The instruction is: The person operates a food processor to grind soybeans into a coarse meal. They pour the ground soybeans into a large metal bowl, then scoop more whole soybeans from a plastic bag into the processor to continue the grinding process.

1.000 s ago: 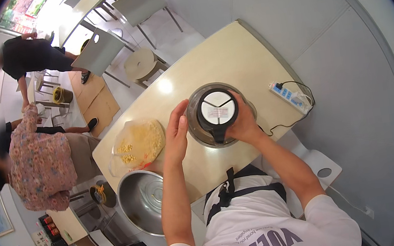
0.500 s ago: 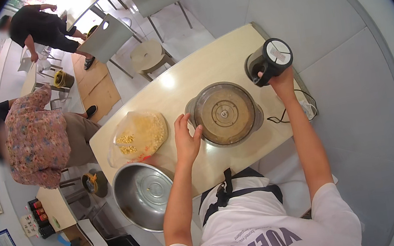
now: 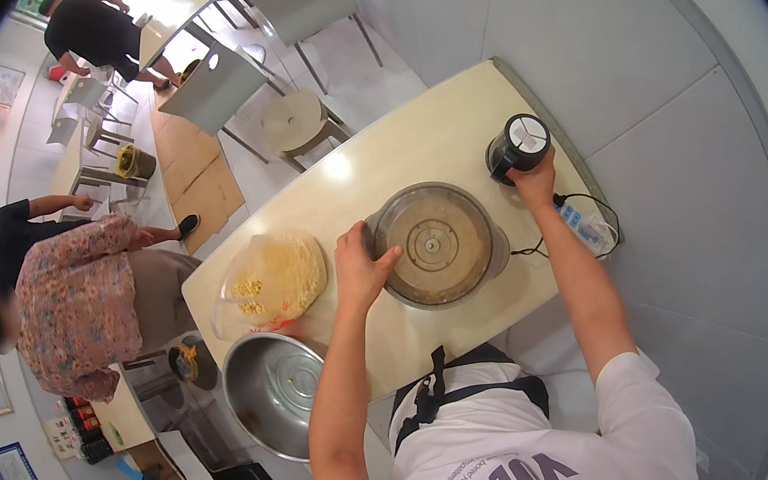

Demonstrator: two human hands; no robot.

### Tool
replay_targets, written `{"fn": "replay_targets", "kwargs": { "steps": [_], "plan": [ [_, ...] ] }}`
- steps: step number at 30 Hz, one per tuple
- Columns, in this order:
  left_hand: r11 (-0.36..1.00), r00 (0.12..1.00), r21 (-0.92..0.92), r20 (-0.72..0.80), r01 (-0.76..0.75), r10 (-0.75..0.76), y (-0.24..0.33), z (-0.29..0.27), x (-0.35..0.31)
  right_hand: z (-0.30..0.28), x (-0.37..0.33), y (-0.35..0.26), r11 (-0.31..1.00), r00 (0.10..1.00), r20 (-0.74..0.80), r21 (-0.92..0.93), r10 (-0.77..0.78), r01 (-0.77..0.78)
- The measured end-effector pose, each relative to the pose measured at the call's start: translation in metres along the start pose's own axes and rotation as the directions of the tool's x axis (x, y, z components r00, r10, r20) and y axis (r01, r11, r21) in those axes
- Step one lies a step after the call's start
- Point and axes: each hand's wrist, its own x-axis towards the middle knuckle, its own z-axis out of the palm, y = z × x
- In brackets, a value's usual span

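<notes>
My right hand (image 3: 534, 178) grips a black motor unit (image 3: 501, 163) with a round white-and-black top, at the right end of the table. It looks tilted, and I cannot tell whether it touches the tabletop. My left hand (image 3: 365, 267) lies against the left side of a round food processor bowl (image 3: 496, 268) with thumb and fingers spread. A see-through lid (image 3: 401, 223) with a small metal spindle at its centre covers the bowl. Something pale shows dimly through it.
A clear bag of yellow corn kernels (image 3: 277, 280) lies left of the bowl. A steel basin (image 3: 252, 381) sits at the table's (image 3: 427, 126) near left edge. A power strip (image 3: 583, 227) with a black cord lies at right. People stand at far left, near chairs (image 3: 220, 86).
The motor unit in my right hand has come down closer to the tabletop, uncovering the power strip. My left hand stays by the bowl. People in the background have moved.
</notes>
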Motion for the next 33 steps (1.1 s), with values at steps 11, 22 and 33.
{"fn": "replay_targets", "kwargs": {
  "steps": [11,22,33],
  "plan": [
    [0.986,0.991,-0.106,0.014,0.132,-0.131,0.003,-0.013,0.004,-0.063,-0.079,-0.020,0.945,0.947,0.120,-0.173,0.299,-0.276],
    [0.231,0.942,-0.939,0.184,0.253,-0.282,-0.022,-0.041,0.059,-0.075,-0.105,-0.165,0.827,0.873,0.323,0.317,0.365,-0.463],
    [0.193,0.748,-0.925,0.129,0.327,-0.651,-0.097,0.028,0.139,-0.033,-0.132,-0.109,0.787,0.610,0.520,-0.239,0.598,-0.568]
  ]
}}
